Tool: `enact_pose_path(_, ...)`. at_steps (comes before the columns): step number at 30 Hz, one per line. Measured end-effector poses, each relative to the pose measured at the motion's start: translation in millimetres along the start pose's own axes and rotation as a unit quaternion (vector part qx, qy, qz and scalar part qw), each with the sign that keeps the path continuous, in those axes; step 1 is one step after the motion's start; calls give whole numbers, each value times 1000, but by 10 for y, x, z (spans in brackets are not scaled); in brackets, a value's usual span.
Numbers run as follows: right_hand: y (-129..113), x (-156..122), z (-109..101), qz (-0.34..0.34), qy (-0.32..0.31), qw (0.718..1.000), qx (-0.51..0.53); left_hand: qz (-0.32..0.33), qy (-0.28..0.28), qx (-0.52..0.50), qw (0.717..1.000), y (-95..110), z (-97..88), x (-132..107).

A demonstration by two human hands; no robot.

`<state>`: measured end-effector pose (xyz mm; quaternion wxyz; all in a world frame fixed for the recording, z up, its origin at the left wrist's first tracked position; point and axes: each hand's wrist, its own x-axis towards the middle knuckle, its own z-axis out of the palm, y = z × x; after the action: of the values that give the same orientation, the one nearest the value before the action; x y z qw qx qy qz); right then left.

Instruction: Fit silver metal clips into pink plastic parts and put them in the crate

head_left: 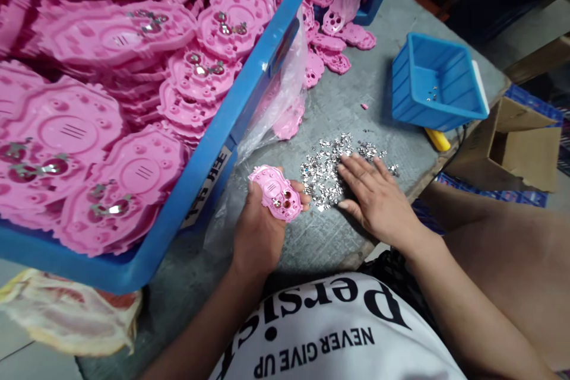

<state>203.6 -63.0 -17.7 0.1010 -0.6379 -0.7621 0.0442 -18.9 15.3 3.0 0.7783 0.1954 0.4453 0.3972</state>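
My left hand (pixel 260 231) is closed round a pink plastic casing (pixel 276 192), thumb along its edge and fingers beneath. The casing faces up, showing an oval with slits and several round holes at its lower end. My right hand (pixel 374 196) lies flat with fingers stretched out over the right part of a heap of small shiny metal pieces (pixel 325 169). Its fingertips touch the heap. Whether any piece sits under the palm is hidden.
A big blue crate (pixel 231 136) heaped with pink casings, some bearing metal pieces, stands at left. Loose pink casings (pixel 332 50) lie behind. A small blue bin (pixel 439 80) with a few metal bits is at right, above a yellow handle (pixel 437 139). A cardboard box (pixel 525 148) stands beyond the table edge.
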Motion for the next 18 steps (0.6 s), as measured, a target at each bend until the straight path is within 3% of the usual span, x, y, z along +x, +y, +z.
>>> enact_pose_path(3, -4, -9, 0, 38, 22, 999, 4, -1, -5, -7, 1000, 5, -5, 2)
enact_pose_path(8, -41, 9, 8, -6, 18, 999, 31, -2, -1, -8, 1000, 10, -1, -3)
enact_pose_path(11, -29, 55, 3, 1, 41, 998, 50, 1, -12, -17, 1000, 10, -5, -6)
enact_pose_path(18, 131, 301, 37, 147, 170, 971, 86, 4, -23, -29, 999, -5, -25, 8)
